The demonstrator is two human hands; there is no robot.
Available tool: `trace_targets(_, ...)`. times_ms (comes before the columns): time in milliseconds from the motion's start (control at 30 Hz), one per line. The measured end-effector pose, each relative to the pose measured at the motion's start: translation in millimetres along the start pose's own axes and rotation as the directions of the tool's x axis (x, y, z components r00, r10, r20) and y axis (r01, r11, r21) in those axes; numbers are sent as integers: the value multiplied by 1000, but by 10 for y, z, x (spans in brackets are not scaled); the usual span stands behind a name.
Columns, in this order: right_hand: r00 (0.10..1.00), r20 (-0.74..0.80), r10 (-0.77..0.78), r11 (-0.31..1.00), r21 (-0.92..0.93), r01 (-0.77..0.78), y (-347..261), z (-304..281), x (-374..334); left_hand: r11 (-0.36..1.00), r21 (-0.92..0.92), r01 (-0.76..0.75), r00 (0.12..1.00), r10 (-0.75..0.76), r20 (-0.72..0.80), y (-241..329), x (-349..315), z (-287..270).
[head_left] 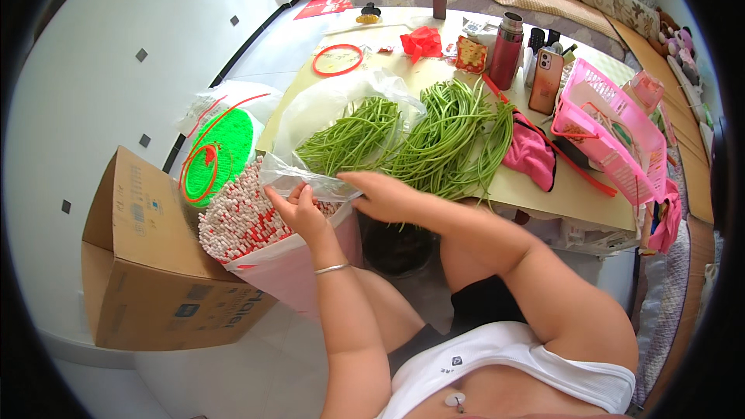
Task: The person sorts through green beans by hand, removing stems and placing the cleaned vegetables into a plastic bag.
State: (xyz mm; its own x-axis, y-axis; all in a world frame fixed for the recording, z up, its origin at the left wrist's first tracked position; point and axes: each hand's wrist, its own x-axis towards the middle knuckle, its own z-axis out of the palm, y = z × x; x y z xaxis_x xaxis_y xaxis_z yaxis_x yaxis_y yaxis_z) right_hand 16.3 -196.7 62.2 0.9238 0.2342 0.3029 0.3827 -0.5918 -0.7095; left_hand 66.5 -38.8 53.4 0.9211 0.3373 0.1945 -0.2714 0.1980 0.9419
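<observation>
A clear plastic bag (283,136) lies on the table with a bunch of long green vegetable stems (353,140) in it. My left hand (301,213) pinches the bag's near edge between thumb and fingers. From the right my right hand (376,195) reaches across, its fingertips closed on the same edge a little farther right. A larger loose heap of green stems (446,140) rests just to the right of the bag, beyond my right forearm.
Left of my knees stand a pink sack (291,264) of red and white pieces and a cardboard box (167,233). On the table (574,206) are a red thermos (507,50), a phone (546,81), a pink basket (613,128), a pink cloth (529,154) and a red ring (337,60).
</observation>
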Motion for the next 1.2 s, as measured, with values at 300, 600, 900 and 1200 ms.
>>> trace_targets(300,889,-405,213,858,513,28,89,-5,-108,787,345,-512,858,449,250,39,-351,-38)
trace_targets(600,784,-294,547,274,948,164,601,-431,-58,503,189,-844,461,499,734,330,-908,691)
trace_targets(900,804,-183,566,106,983,149,806,-538,12,426,644,-635,750,144,645,-229,-68,1214)
trace_targets(1200,727,-205,655,28,968,248,774,-615,8,362,606,-708,703,289,649,-115,191,1079)
